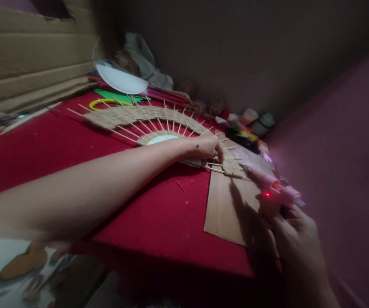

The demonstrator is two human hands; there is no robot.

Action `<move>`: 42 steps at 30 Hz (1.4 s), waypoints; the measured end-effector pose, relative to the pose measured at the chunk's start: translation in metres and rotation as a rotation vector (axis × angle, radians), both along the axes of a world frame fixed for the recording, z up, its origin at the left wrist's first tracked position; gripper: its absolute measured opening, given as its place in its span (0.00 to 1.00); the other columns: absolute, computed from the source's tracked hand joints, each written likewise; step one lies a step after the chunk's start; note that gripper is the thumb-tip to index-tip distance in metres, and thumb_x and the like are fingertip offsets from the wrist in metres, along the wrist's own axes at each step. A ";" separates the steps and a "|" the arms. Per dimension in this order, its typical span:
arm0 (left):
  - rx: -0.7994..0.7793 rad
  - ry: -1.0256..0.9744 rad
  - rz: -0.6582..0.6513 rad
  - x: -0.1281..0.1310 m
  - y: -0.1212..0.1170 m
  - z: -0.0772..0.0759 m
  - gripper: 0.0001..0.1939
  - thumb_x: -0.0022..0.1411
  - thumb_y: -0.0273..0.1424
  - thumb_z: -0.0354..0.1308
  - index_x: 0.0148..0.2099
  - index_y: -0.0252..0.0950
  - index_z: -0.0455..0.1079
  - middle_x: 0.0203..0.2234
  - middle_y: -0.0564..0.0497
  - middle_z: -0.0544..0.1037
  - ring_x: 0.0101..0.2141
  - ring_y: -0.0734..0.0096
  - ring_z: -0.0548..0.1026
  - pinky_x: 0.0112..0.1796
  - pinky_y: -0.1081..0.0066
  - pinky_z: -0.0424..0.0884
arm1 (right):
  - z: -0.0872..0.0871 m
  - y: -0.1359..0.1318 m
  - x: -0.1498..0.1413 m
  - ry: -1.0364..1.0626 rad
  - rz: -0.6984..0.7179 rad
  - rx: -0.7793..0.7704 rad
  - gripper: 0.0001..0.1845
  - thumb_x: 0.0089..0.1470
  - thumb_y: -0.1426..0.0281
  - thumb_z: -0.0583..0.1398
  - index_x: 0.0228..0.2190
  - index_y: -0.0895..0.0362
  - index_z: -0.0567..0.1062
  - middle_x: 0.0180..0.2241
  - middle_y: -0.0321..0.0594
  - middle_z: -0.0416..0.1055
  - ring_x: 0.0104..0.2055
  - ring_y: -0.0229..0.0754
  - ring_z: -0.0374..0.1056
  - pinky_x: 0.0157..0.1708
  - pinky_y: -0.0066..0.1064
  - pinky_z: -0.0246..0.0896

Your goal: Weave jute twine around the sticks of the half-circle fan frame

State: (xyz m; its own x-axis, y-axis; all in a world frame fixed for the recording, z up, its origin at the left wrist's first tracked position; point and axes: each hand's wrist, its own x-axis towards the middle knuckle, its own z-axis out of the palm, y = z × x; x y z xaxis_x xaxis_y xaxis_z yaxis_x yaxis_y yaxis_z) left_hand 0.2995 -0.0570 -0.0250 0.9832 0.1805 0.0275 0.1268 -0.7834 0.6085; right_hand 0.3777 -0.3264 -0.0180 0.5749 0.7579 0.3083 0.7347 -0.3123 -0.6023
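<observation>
A half-round fan of thin sticks woven with twine (pixel 149 113) lies on the red table, its inner arc edged with twine around a pale blue piece (pixel 163 139). My left hand (pixel 208 146) reaches across it, fingers curled down and closed on the woven band near its right end; the fingertips are partly hidden. In my right hand (pixel 291 229) is a pink hot glue gun (pixel 269 182) with a red light glowing. Its nozzle points toward the fan's right end, where blur hides whether they touch. Beneath that end lies a brown board (pixel 224 209).
Behind the fan are yellow-handled scissors (pixel 96 103), a green sheet (pixel 110 95), a white half disc (pixel 123 81) and twine balls (pixel 216 105). Bottles (pixel 263 124) and small clutter stand at the back right. Cardboard (pixel 36 55) rises at left; a wall (pixel 341 162) borders the right.
</observation>
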 end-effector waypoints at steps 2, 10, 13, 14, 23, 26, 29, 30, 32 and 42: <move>0.007 -0.009 0.001 0.001 0.001 -0.001 0.19 0.54 0.18 0.49 0.43 0.32 0.77 0.34 0.45 0.78 0.30 0.72 0.69 0.33 0.73 0.62 | 0.002 -0.007 0.006 -0.118 -0.097 0.026 0.14 0.53 0.59 0.56 0.36 0.52 0.76 0.24 0.39 0.69 0.27 0.44 0.65 0.27 0.34 0.62; -0.128 -0.032 0.061 0.000 0.003 -0.009 0.20 0.46 0.18 0.47 0.39 0.30 0.74 0.27 0.47 0.77 0.26 0.73 0.69 0.28 0.74 0.62 | -0.020 -0.037 0.053 -0.484 -0.312 -0.222 0.28 0.54 0.58 0.50 0.50 0.63 0.70 0.38 0.53 0.67 0.37 0.53 0.67 0.35 0.44 0.61; -0.190 -0.041 0.062 -0.005 0.004 -0.009 0.19 0.43 0.19 0.47 0.37 0.30 0.73 0.25 0.48 0.75 0.24 0.73 0.69 0.26 0.74 0.61 | -0.029 -0.040 0.063 -0.517 -0.346 -0.292 0.27 0.56 0.61 0.49 0.50 0.64 0.69 0.39 0.54 0.66 0.38 0.54 0.66 0.35 0.43 0.61; -0.206 -0.038 0.057 -0.006 0.005 -0.009 0.19 0.43 0.19 0.46 0.38 0.31 0.72 0.24 0.48 0.75 0.24 0.74 0.69 0.26 0.74 0.62 | -0.030 -0.039 0.065 -0.529 -0.352 -0.322 0.25 0.56 0.62 0.48 0.50 0.64 0.69 0.39 0.54 0.66 0.38 0.54 0.66 0.35 0.42 0.61; 0.044 -0.133 0.024 -0.022 0.002 0.006 0.17 0.45 0.20 0.49 0.36 0.30 0.75 0.33 0.46 0.76 0.34 0.69 0.70 0.36 0.72 0.63 | -0.031 -0.045 0.079 -0.590 -0.273 -0.472 0.19 0.54 0.69 0.49 0.45 0.64 0.68 0.34 0.51 0.66 0.36 0.51 0.63 0.35 0.41 0.60; 0.077 -0.108 0.013 -0.029 -0.001 0.010 0.14 0.48 0.22 0.52 0.35 0.31 0.76 0.34 0.45 0.77 0.36 0.69 0.70 0.38 0.72 0.62 | -0.016 -0.043 0.071 -0.671 -0.170 -0.427 0.21 0.51 0.71 0.52 0.47 0.60 0.69 0.40 0.53 0.66 0.42 0.53 0.61 0.41 0.46 0.59; 0.054 -0.080 -0.009 -0.033 -0.002 0.011 0.13 0.51 0.26 0.54 0.38 0.32 0.76 0.34 0.46 0.77 0.36 0.69 0.70 0.37 0.73 0.62 | 0.004 -0.019 0.043 -0.730 0.002 -0.210 0.24 0.51 0.72 0.53 0.51 0.57 0.67 0.48 0.54 0.64 0.48 0.56 0.58 0.46 0.50 0.57; 0.056 -0.077 -0.012 -0.033 -0.003 0.011 0.13 0.52 0.27 0.55 0.39 0.32 0.76 0.35 0.46 0.77 0.36 0.69 0.70 0.36 0.73 0.62 | 0.010 -0.006 0.032 -0.731 0.096 -0.156 0.24 0.51 0.72 0.53 0.51 0.57 0.67 0.47 0.53 0.65 0.47 0.54 0.59 0.45 0.49 0.58; 0.077 -0.074 -0.021 -0.034 -0.004 0.010 0.14 0.53 0.29 0.56 0.41 0.32 0.76 0.35 0.46 0.77 0.35 0.70 0.70 0.35 0.74 0.62 | 0.016 0.023 0.013 -0.712 0.289 -0.163 0.23 0.53 0.75 0.51 0.52 0.57 0.68 0.45 0.51 0.68 0.44 0.51 0.60 0.44 0.46 0.59; 0.171 -0.107 -0.092 -0.034 -0.003 0.002 0.13 0.55 0.31 0.56 0.41 0.36 0.77 0.33 0.47 0.76 0.36 0.69 0.68 0.37 0.72 0.61 | -0.001 0.087 0.014 -0.687 0.356 -0.256 0.20 0.57 0.76 0.49 0.43 0.55 0.77 0.33 0.45 0.71 0.36 0.45 0.62 0.35 0.35 0.57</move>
